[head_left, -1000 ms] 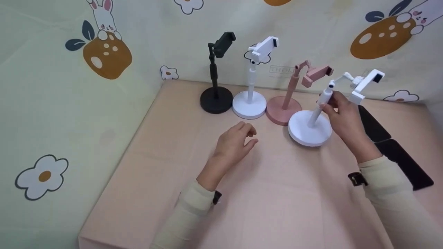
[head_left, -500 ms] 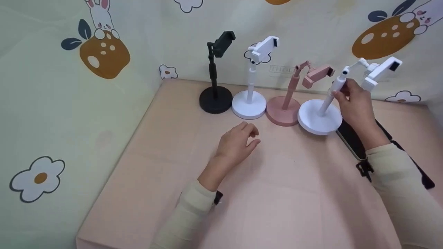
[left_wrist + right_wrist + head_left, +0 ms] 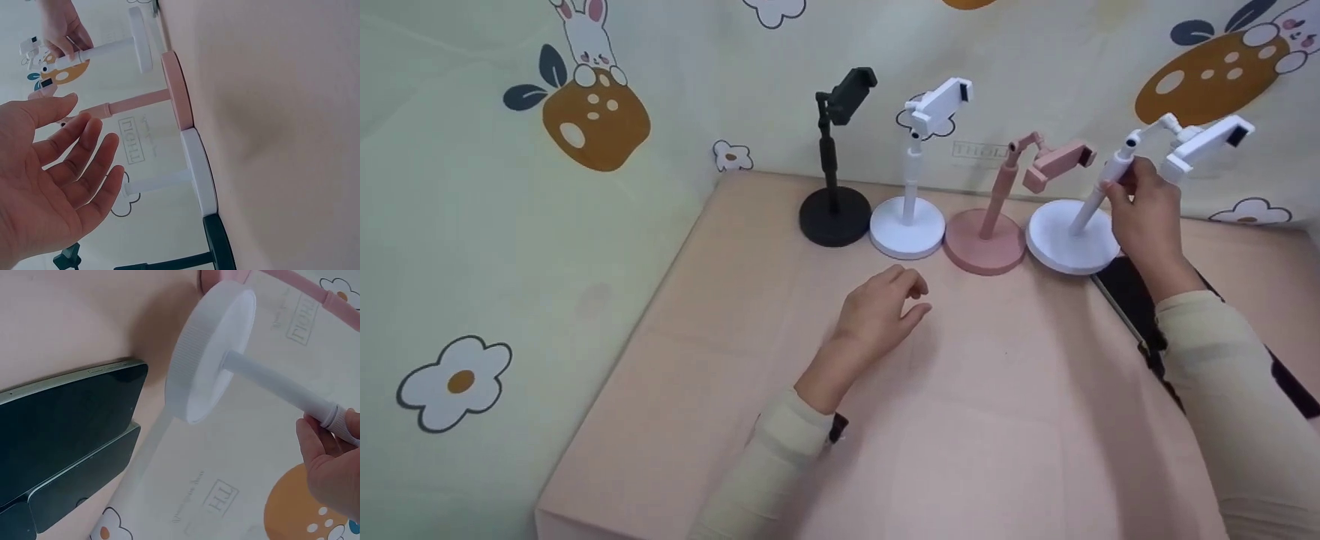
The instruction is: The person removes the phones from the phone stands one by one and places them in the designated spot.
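My right hand grips the post of a white phone stand, its round base raised off the table and tilted. Beside it a pink phone stand stands upright. Another white phone stand and a black phone stand continue the row to the left, with bases close together. Nearer to me, my left hand hovers over the table with loosely bent fingers, holding nothing; the left wrist view shows its palm.
Several dark smartphones lie on the table at the right, partly hidden under my right forearm in the head view. A cloth with printed flowers and rabbits hangs behind the pink-beige table.
My right hand has carried the white phone stand back and to the right, from in front of the pink stand to beside it. My left hand has stayed almost still.
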Tool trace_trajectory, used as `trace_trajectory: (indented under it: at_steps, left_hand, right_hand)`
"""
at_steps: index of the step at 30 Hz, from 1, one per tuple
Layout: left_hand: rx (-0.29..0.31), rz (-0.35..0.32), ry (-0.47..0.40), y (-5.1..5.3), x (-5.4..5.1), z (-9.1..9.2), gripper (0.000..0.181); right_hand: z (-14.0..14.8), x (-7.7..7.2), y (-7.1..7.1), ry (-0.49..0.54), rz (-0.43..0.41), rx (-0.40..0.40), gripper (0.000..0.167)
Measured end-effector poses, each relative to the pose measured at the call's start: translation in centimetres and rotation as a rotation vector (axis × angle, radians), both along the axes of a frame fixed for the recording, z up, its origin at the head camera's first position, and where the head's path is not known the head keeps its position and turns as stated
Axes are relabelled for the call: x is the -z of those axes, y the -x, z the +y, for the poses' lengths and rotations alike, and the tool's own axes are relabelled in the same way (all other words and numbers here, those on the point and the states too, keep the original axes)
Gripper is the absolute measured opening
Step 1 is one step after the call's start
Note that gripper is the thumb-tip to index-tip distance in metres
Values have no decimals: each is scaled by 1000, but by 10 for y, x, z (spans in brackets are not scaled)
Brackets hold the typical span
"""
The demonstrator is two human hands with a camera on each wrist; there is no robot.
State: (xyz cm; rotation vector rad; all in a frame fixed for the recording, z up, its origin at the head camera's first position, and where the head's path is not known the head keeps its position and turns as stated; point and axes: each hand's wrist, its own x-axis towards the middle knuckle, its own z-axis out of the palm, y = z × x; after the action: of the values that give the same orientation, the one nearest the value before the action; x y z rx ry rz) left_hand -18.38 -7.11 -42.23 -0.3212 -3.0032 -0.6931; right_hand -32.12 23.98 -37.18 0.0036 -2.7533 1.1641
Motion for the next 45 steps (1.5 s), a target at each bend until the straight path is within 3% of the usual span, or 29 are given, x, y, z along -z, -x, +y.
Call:
trace_trajectory:
  at_steps: [8,24,35,45]
  left_hand:
    - [39,-3,1,-3,0,0,23]
    - [34,-30,35,-7,3,-3,24]
    - [72,-23,35,-4,4,3,24]
    - [90,-40,38,9,-1,11,28]
  right_hand:
    - [8,15,11,1,-9,53,53]
    - [3,28,15,14,-61,73,52]
    - [15,31,5,-16,-49,51,53]
    - [29,34,-19,57,-167,-74,76]
